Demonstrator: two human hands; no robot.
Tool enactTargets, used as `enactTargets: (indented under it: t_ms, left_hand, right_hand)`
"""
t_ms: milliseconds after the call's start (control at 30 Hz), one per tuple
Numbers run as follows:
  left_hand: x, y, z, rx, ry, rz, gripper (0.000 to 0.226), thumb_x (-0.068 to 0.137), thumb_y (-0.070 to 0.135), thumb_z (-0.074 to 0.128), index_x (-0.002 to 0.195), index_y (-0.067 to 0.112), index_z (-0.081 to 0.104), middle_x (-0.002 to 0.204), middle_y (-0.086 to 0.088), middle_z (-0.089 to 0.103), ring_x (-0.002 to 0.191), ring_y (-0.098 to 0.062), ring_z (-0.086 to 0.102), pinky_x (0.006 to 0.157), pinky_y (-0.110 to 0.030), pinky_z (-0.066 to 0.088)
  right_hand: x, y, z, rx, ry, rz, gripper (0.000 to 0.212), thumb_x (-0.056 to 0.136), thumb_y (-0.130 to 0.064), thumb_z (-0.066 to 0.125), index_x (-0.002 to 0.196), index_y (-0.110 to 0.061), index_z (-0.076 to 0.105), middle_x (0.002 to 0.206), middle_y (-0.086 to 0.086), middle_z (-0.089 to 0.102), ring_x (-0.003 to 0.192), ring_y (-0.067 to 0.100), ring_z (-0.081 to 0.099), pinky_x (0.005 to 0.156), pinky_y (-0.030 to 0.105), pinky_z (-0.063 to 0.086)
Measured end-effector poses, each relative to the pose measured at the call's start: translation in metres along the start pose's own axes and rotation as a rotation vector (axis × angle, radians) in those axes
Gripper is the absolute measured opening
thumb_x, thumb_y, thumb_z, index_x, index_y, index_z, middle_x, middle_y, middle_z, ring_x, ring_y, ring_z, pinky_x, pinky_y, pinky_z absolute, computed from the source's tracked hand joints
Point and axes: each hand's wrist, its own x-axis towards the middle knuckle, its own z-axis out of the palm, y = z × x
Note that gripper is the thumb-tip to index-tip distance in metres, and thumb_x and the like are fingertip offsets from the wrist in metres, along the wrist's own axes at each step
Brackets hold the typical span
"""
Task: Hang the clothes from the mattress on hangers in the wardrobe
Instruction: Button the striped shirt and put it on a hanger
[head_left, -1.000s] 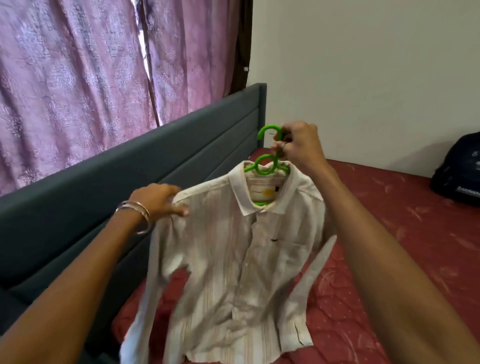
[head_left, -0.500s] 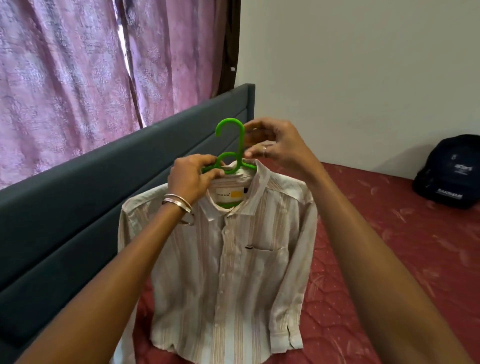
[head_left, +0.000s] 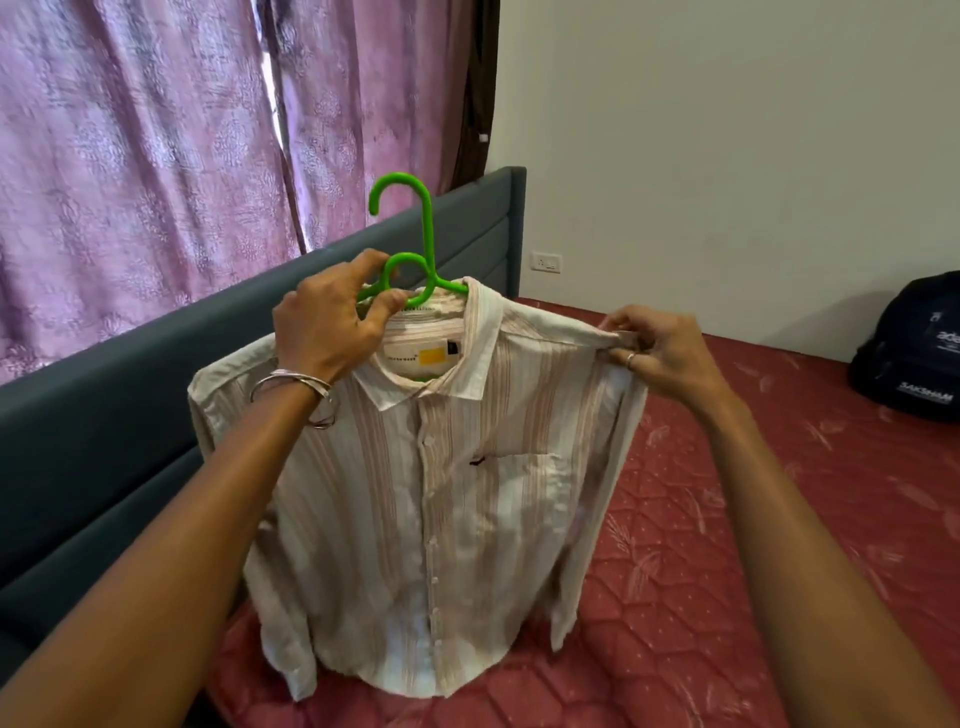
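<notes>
A cream shirt (head_left: 441, 493) with faint brown stripes hangs on a green plastic hanger (head_left: 423, 244) in front of me, above the red mattress (head_left: 753, 545). My left hand (head_left: 327, 322) grips the hanger at the loop below its hook and carries the shirt. My right hand (head_left: 657, 348) pinches the shirt's shoulder seam on the right side. The shirt is buttoned, its hem hanging near the mattress. No wardrobe is in view.
A dark grey upholstered headboard (head_left: 130, 415) runs along the left under purple curtains (head_left: 156, 130). A dark backpack (head_left: 914, 348) sits on the mattress against the cream wall (head_left: 727, 130) at the far right. A wall socket (head_left: 545, 261) is by the headboard's end.
My left hand went from the shirt's left shoulder to the hanger's loop and took it over. My right hand let go of the hanger and now pinches the right shoulder.
</notes>
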Motion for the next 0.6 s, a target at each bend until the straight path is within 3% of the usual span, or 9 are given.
enactTargets:
  t_ms: [67, 133, 167, 233, 300, 367, 467, 533, 600]
  left_hand:
    - [-0.002, -0.002, -0.002, 0.027, 0.004, 0.020, 0.039, 0.087, 0.058, 0.045, 0.113, 0.033, 0.058, 0.095, 0.001, 0.068, 0.086, -0.027, 0.064, 0.061, -0.035, 0.045]
    - [-0.003, -0.004, -0.004, -0.010, -0.005, 0.028, 0.039, 0.087, 0.060, 0.040, 0.110, 0.034, 0.059, 0.094, 0.002, 0.066, 0.087, -0.026, 0.063, 0.064, -0.037, 0.045]
    - [-0.003, -0.006, -0.005, -0.059, -0.009, 0.021, 0.037, 0.087, 0.058, 0.039, 0.106, 0.034, 0.059, 0.092, 0.004, 0.063, 0.087, -0.024, 0.062, 0.068, -0.038, 0.045]
    - [-0.002, -0.011, -0.003, -0.211, 0.004, -0.017, 0.028, 0.084, 0.052, 0.046, 0.099, 0.033, 0.059, 0.088, 0.013, 0.057, 0.087, -0.020, 0.061, 0.078, -0.050, 0.046]
    - [0.001, -0.011, -0.003, -0.394, 0.001, -0.107, 0.020, 0.080, 0.045, 0.054, 0.093, 0.032, 0.062, 0.086, 0.014, 0.059, 0.087, -0.016, 0.060, 0.084, -0.055, 0.046]
    - [0.006, -0.006, -0.003, -0.488, -0.012, -0.176, 0.019, 0.076, 0.044, 0.058, 0.087, 0.030, 0.066, 0.083, 0.008, 0.066, 0.085, -0.014, 0.062, 0.085, -0.051, 0.049]
    - [0.011, 0.003, 0.000, -0.441, -0.056, -0.148, 0.017, 0.076, 0.046, 0.058, 0.088, 0.035, 0.064, 0.076, 0.012, 0.064, 0.080, -0.011, 0.061, 0.081, -0.048, 0.050]
    - [0.011, 0.007, 0.004, -0.413, -0.100, -0.134, 0.015, 0.077, 0.043, 0.059, 0.088, 0.034, 0.063, 0.076, 0.014, 0.062, 0.080, -0.012, 0.061, 0.079, -0.048, 0.051]
    - [0.011, 0.011, 0.008, -0.414, -0.112, -0.160, 0.015, 0.077, 0.044, 0.059, 0.087, 0.033, 0.064, 0.077, 0.015, 0.062, 0.081, -0.013, 0.061, 0.078, -0.047, 0.052]
  right_hand:
    - [0.004, 0.001, -0.001, 0.043, 0.022, -0.016, 0.021, 0.076, 0.000, 0.075, 0.095, -0.008, 0.075, 0.077, 0.000, 0.070, 0.068, 0.014, 0.062, 0.060, 0.023, 0.045]
    - [0.007, 0.003, -0.003, 0.088, 0.011, -0.009, 0.013, 0.083, -0.002, 0.069, 0.090, -0.010, 0.075, 0.067, -0.011, 0.064, 0.061, -0.001, 0.052, 0.056, 0.016, 0.038]
    - [0.008, 0.004, -0.005, 0.116, -0.032, 0.015, 0.014, 0.087, -0.004, 0.065, 0.086, -0.016, 0.073, 0.062, -0.020, 0.059, 0.058, -0.003, 0.049, 0.054, 0.013, 0.036]
    - [0.008, 0.004, -0.011, 0.204, -0.109, 0.091, 0.026, 0.095, -0.009, 0.057, 0.075, -0.024, 0.065, 0.055, -0.020, 0.051, 0.056, -0.004, 0.044, 0.054, 0.014, 0.033]
    - [0.004, 0.009, -0.012, 0.377, -0.093, 0.193, 0.030, 0.099, -0.013, 0.051, 0.070, -0.015, 0.058, 0.056, -0.017, 0.044, 0.055, -0.001, 0.038, 0.052, 0.019, 0.030]
    - [-0.002, 0.016, -0.008, 0.495, -0.143, 0.350, 0.032, 0.101, -0.015, 0.045, 0.070, -0.010, 0.052, 0.058, -0.011, 0.044, 0.054, 0.004, 0.037, 0.049, 0.022, 0.028]
    - [-0.008, 0.021, 0.002, 0.155, -0.454, 0.464, 0.026, 0.098, -0.006, 0.044, 0.075, -0.009, 0.056, 0.071, 0.001, 0.052, 0.068, 0.016, 0.046, 0.056, 0.027, 0.035]
    - [-0.004, 0.018, 0.004, -0.112, -0.321, 0.404, 0.018, 0.095, -0.007, 0.050, 0.094, -0.015, 0.066, 0.092, 0.005, 0.065, 0.086, 0.020, 0.058, 0.073, 0.030, 0.046]
    - [0.001, -0.008, 0.005, 0.078, -0.083, 0.317, 0.022, 0.095, -0.016, 0.056, 0.116, -0.015, 0.063, 0.105, 0.002, 0.065, 0.094, 0.015, 0.061, 0.080, 0.025, 0.049]
